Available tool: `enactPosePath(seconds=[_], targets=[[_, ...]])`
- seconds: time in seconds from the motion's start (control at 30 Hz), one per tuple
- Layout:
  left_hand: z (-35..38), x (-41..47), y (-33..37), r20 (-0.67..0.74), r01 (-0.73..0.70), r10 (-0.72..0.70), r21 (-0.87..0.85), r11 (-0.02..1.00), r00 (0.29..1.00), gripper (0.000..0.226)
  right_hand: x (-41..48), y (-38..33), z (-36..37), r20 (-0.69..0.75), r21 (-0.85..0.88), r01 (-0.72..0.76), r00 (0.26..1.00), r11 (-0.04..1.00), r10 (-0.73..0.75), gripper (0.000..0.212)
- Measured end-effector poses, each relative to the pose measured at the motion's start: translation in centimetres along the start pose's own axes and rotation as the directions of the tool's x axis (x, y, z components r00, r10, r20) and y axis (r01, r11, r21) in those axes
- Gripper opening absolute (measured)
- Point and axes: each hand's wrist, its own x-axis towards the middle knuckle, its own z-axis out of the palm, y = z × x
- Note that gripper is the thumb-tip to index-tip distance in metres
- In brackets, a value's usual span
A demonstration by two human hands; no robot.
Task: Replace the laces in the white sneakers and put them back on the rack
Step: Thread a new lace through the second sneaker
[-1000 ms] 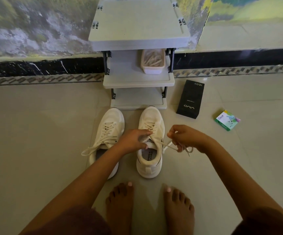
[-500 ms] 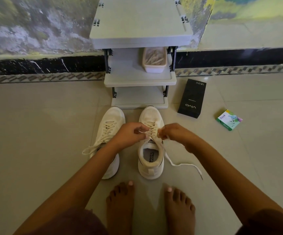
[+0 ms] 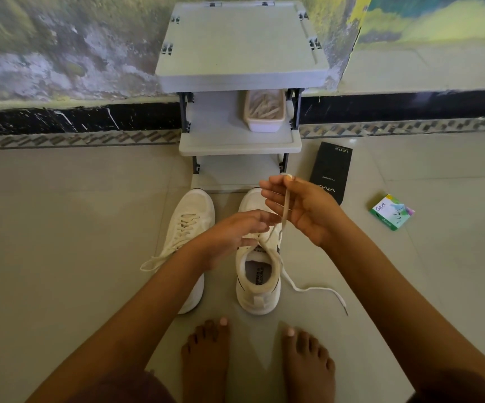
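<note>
**Now: lace pinched high above the sneaker it threads**

The right hand is held up, palm turned toward the camera. Its thumb and forefinger are closed on the end of a cream lace, and the other fingers are spread loosely. From that pinch the lace drops across the palm to the eyelets of the white sneaker directly below both hands. The lace's free end trails over the floor under the right wrist.

The left hand lies lower, over the sneaker's lacing, its fingertips close to the hanging strand. The fingers look fairly straight, but I cannot tell whether they grip anything.

The other sneaker, fully laced, stands just to the left of the left hand, beside the first. Beyond the hands is the grey rack, with a tub of laces on its middle shelf. A black box lies just behind the right hand, partly hidden by it. A green box lies further out to that hand's right.
</note>
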Motion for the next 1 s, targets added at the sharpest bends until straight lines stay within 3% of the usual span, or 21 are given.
enactPosePath(seconds=[0.1, 0.23, 0.37, 0.57, 0.6, 0.63, 0.7, 0.73, 0.77, 0.8, 0.87, 0.93, 1.0], targets=[[0.9, 0.0, -0.6, 0.002, -0.031, 0.031, 0.070, 0.997, 1.000, 0.024, 0.1, 0.1, 0.3, 0.023, 0.121, -0.024, 1.000, 0.992, 0.022, 0.029], [0.4, -0.2, -1.0, -0.025, -0.072, 0.074, 0.081, 0.994, 0.997, 0.030, 0.5, 0.3, -0.5, -0.054, 0.074, -0.013, 0.998, 0.997, 0.017, 0.029], [-2.1, -0.7, -1.4, -0.135, -0.029, 0.052, 0.168, 0.985, 0.989, 0.022, 0.8, 1.1, -1.9, -0.205, -0.211, -0.055, 0.979, 0.976, 0.011, 0.026], [-4.0, -0.5, -2.5, -0.393, 0.028, 0.187, 0.481, 0.876, 0.900, 0.015, 2.0, 3.2, -3.3, -0.299, -0.560, -0.178, 0.954, 0.809, 0.003, 0.021], [-3.7, -0.4, -2.6, -0.415, 0.034, 0.227, 0.535, 0.844, 0.881, 0.014, 2.2, 3.5, -3.3, -0.299, -0.623, -0.210, 0.954, 0.754, 0.018, 0.019], [-3.3, -0.4, -2.7, -0.438, 0.044, 0.264, 0.578, 0.815, 0.859, 0.012, 2.2, 3.7, -3.4, -0.299, -0.738, -0.244, 0.954, 0.629, 0.020, 0.017], [-2.8, -0.2, -2.8, -0.474, 0.058, 0.319, 0.625, 0.778, 0.821, 0.012, 1.7, 3.9, -3.5, -0.281, -0.952, -0.268, 0.956, 0.145, -0.081, 0.021], [-2.7, -0.1, -2.8, -0.472, 0.052, 0.329, 0.630, 0.775, 0.818, 0.013, 1.2, 4.1, -3.5, -0.239, -0.967, -0.249, 0.955, -0.042, -0.177, 0.026], [-2.6, -0.1, -2.8, -0.453, 0.033, 0.329, 0.627, 0.779, 0.828, 0.014, 0.8, 4.3, -3.3, -0.162, -0.976, -0.194, 0.952, -0.101, -0.261, 0.032], [-2.6, 0.0, -2.7, -0.418, 0.005, 0.323, 0.619, 0.786, 0.849, 0.013, 0.5, 4.6, -3.1, -0.071, -0.994, -0.094, 0.950, -0.063, -0.304, 0.040], [-2.4, 0.0, -2.4, -0.337, -0.051, 0.317, 0.610, 0.791, 0.887, 0.009, 0.2, 4.9, -2.3, 0.078, -0.978, 0.129, 0.955, 0.166, -0.286, 0.048], [-2.3, 0.0, -2.3, -0.295, -0.074, 0.318, 0.619, 0.782, 0.901, 0.009, 0.2, 5.6, -1.4, 0.126, -0.913, 0.200, 0.967, 0.355, -0.219, 0.036], [-2.3, 0.0, -2.5, -0.289, -0.076, 0.321, 0.625, 0.777, 0.902, 0.010, 0.3, 6.2, -1.2, 0.097, -0.874, 0.191, 0.969, 0.447, -0.225, 0.020]])
